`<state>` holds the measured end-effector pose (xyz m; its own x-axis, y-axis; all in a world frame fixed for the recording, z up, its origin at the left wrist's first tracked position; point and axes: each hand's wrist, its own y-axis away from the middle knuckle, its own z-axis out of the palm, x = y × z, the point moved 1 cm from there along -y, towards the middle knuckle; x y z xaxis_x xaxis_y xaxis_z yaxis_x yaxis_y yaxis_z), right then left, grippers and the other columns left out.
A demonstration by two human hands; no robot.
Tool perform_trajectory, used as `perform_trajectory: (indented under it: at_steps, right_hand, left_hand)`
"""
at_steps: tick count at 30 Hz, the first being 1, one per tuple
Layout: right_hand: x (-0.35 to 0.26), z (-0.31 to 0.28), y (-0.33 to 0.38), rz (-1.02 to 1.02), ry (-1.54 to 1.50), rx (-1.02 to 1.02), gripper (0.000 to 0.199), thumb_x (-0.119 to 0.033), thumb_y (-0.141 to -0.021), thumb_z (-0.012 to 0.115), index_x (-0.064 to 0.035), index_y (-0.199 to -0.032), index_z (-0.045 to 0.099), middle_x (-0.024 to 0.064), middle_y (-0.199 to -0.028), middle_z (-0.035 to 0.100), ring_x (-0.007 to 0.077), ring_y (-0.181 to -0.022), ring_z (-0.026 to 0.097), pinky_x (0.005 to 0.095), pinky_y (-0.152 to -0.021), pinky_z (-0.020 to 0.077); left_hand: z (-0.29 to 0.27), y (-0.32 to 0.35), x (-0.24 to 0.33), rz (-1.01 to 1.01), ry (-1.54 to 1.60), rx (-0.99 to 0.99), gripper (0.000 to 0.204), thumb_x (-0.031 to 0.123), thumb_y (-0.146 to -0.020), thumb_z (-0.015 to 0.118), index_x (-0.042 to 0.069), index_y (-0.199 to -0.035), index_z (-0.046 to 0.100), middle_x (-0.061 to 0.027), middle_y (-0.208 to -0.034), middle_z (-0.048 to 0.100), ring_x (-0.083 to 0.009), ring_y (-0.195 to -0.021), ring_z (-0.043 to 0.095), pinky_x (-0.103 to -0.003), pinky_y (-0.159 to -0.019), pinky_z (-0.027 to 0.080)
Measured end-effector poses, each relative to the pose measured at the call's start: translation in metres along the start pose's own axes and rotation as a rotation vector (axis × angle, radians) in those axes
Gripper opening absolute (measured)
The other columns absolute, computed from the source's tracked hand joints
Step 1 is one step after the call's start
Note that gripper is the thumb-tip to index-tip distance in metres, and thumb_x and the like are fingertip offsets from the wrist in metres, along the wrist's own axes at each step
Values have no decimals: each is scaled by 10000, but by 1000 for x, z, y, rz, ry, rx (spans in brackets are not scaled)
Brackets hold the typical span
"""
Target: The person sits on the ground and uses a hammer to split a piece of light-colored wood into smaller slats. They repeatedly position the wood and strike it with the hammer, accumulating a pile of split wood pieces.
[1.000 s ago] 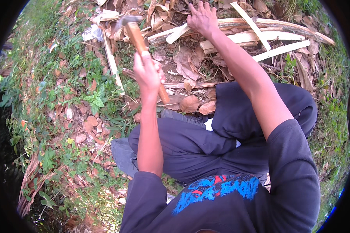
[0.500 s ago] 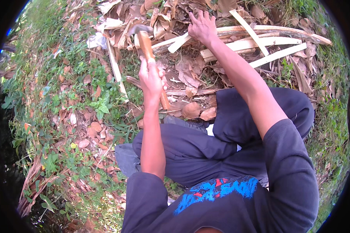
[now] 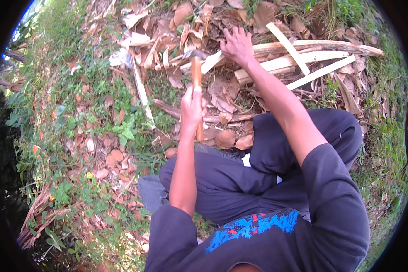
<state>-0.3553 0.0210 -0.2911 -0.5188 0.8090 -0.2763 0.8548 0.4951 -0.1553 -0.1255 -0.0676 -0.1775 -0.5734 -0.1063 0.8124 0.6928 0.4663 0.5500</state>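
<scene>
My left hand point(image 3: 193, 108) is closed around the wooden handle of a claw hammer point(image 3: 196, 72), which points away from me. The hammer's metal head is at the left end of a short pale wood strip point(image 3: 211, 62); I cannot tell whether they touch. My right hand point(image 3: 238, 46) lies palm down over the strip's far right end, its fingers stretched and spread. Under and beside that hand runs a long split log point(image 3: 322, 44) with rough edges. Whatever lies beneath the palm is hidden.
More pale wood strips lie to the right, one slanting point(image 3: 289, 49) across the log and another point(image 3: 321, 72) nearer me. A thin stick point(image 3: 142, 90) lies at the left beside a white crumpled plastic piece point(image 3: 121, 58). Dry leaves point(image 3: 225, 138) and grass surround my crossed legs.
The hammer has swung right and toward me, its head now beside the short strip's left end. My right hand stays at the strip, while the whole view has shifted slightly.
</scene>
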Motion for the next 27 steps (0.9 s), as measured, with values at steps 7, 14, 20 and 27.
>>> perform_trajectory:
  at_steps: [7, 14, 20, 27]
  right_hand:
    - [-4, -38, 25, 196, -175, 108, 349, -334, -883, 578, -64, -1101, 619, 134, -1147, 586, 305, -1146, 521, 514, -954, 404]
    - [23, -47, 40, 57, -479, 9, 315, -146, -877, 570, 3, -1145, 502, 290, -1074, 630, 477, -1019, 609, 547, -905, 477]
    - [7, -180, 60, 99, -783, 17, 318, -87, -905, 522, 33, -1198, 488, 309, -1100, 632, 456, -1064, 613, 503, -932, 475]
    - [-3, -259, 118, 36, -944, 36, 503, -150, -882, 670, -1, -1326, 488, 245, -1123, 663, 355, -1043, 656, 434, -925, 496]
  left_hand:
    - [-41, -19, -122, 223, -378, 529, 302, 283, -996, 520, 21, -1145, 494, -110, -713, 581, -264, -556, 638, -362, -468, 510]
    - [-38, -6, -112, 337, -790, 723, 532, 282, -944, 637, -23, -1346, 472, -159, -883, 651, -305, -863, 679, -408, -833, 538]
    - [-26, 69, 28, 585, 120, 200, 648, 200, -963, 656, -37, -1477, 341, -159, -1094, 668, -163, -898, 674, -270, -699, 549]
    - [0, 103, 103, 827, 97, 85, 430, 146, -972, 646, -57, -1324, 506, -151, -1010, 699, -130, -762, 676, -237, -599, 527]
